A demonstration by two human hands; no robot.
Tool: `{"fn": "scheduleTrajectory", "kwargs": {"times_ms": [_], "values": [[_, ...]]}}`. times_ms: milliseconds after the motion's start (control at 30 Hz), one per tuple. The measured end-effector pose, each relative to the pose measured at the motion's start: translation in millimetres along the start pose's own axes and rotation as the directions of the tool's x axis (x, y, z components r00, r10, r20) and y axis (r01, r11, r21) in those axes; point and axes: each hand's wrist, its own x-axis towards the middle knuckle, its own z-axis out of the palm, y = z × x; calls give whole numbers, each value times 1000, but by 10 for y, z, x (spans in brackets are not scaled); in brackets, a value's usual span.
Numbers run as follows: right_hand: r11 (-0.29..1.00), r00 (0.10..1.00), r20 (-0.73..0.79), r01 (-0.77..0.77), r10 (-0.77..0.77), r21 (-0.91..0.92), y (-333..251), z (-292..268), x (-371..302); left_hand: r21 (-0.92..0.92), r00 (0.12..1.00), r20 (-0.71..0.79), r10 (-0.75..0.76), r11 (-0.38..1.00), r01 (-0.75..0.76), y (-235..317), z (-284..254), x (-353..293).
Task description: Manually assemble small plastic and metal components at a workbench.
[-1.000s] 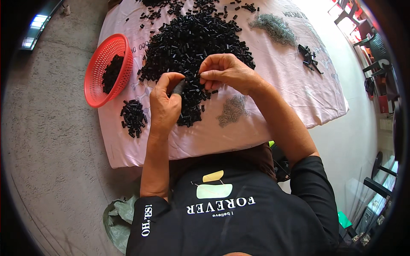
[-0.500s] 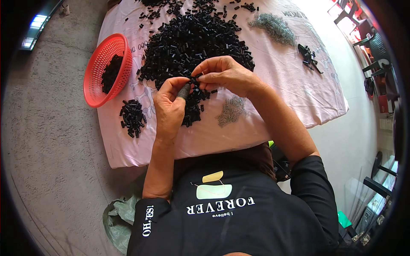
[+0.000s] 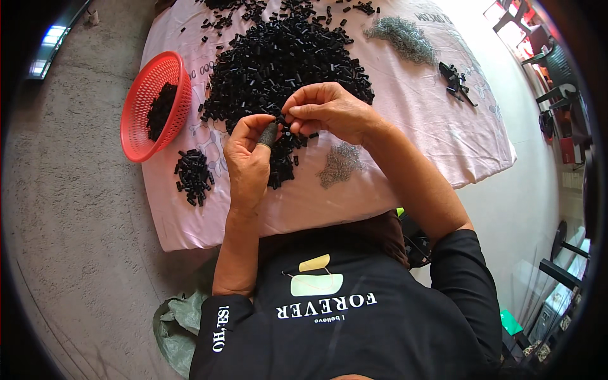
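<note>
My left hand [image 3: 248, 155] is closed in a pinch at the near edge of a big heap of small black plastic pieces [image 3: 288, 63]. A dark grey wrap covers its thumb, and a small black plastic piece [image 3: 279, 120] shows at its fingertips. Close beside it, my right hand [image 3: 332, 113] pinches thumb and forefinger together. Whatever sits between them is too small to make out. Below the right wrist lies a little pile of thin silvery wire bits [image 3: 341, 164], perhaps springs. A separate small pile of black pieces [image 3: 194, 177] lies left of my left hand.
A red plastic basket [image 3: 130, 130] with black pieces inside stands tilted at the table's left edge. A larger silvery wire pile [image 3: 405, 41] and some longer black parts [image 3: 457, 83] lie at the far right on the pink cloth [image 3: 437, 139]. A greenish bag [image 3: 177, 329] rests on the floor.
My fingertips have drawn slightly apart, the left hand shifting a little to the left. The whole scene has slid slightly left in view. The piles look the same.
</note>
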Motion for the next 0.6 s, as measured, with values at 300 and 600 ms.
{"fn": "scheduleTrajectory", "kwargs": {"times_ms": [300,600], "values": [[975,1000,-9,2,-4,-222,-11,39,-15,189,999,29,44,981,-49,67,39,-3],[988,976,-163,131,-142,-79,-77,-77,0,483,936,304,177,818,-311,91,107,-92]]}}
